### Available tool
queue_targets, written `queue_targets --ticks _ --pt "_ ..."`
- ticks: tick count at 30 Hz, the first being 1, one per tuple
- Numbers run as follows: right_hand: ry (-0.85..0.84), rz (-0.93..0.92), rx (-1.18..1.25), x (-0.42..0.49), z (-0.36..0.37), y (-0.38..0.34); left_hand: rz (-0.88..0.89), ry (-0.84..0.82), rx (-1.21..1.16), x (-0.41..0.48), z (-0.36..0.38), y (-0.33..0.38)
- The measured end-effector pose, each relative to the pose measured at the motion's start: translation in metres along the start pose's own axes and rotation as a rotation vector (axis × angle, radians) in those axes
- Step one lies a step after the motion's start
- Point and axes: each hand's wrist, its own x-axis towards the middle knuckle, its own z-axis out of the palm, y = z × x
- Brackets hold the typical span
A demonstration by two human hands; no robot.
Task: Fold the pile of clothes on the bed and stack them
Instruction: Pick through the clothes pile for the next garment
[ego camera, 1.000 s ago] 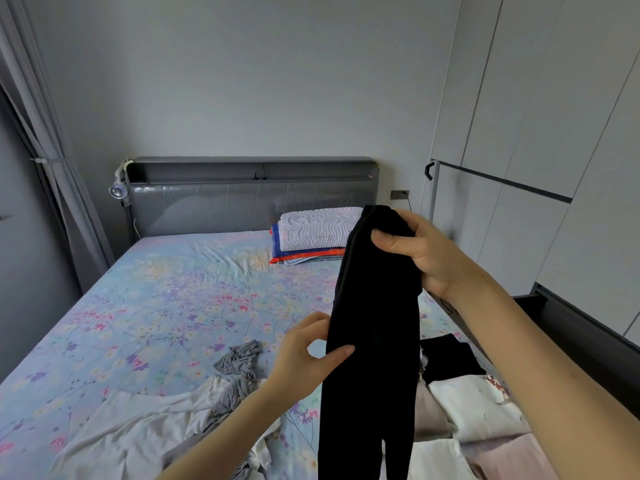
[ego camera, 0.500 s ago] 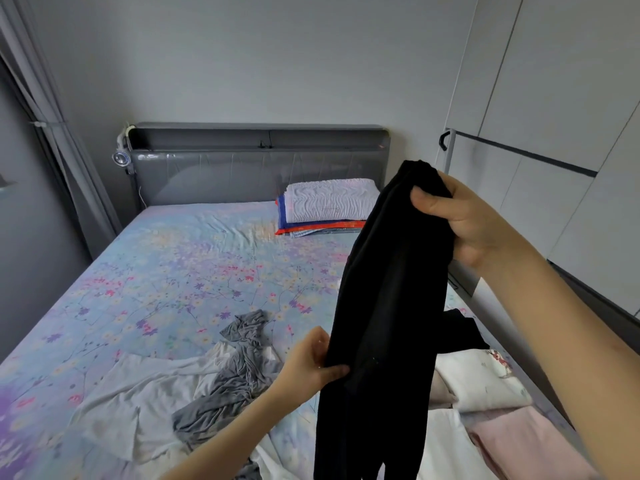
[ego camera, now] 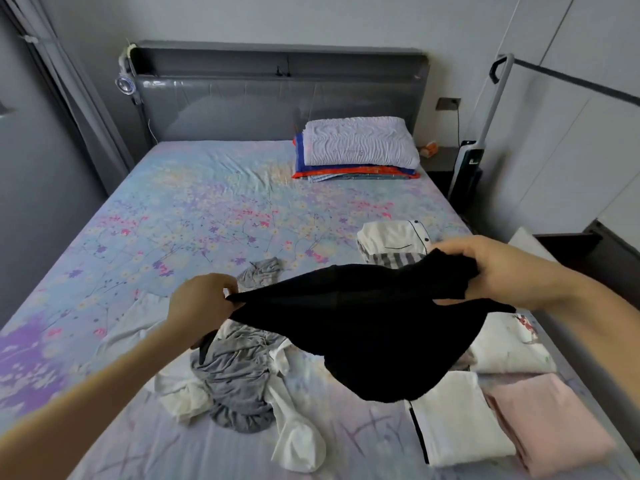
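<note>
While hands spread garment, it sags.

The black garment hangs in front of the folded clothes on the right, hiding part of the white folded piece and most of the striped one. Both forearms run off the near edge. The bed is cut off at the left and near edges.

Soft even daylight, faint shadows, glare on headboard, wide-angle bending at edges, forearms blurred
</note>
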Motion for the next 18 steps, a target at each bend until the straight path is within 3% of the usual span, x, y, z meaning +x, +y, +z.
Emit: queue_targets --ticks 5,9,11,15,18 --pt "0.037 0.064 0.06 0.068 -0.007 0.037 -0.138 -0.179 -0.303 0.051 0.021 -0.017" --pt "0.156 0.207 0.019 0.153 -0.012 0.096 -0.435 -0.183 -0.856 0.112 0.043 -0.031" --pt "0.231 0.255 -0.043 0.191 -0.02 0.113 -0.492 -0.152 -1.051 0.141 0.045 -0.037" --pt "0.442 0.115 0.0 0.245 -0.047 0.101 -0.456 -0.039 -1.2 0.194 0.028 -0.042" --pt "0.446 -0.05 -0.067 0.244 -0.06 0.078 -0.399 0.003 -1.319 0.215 0.011 -0.043"
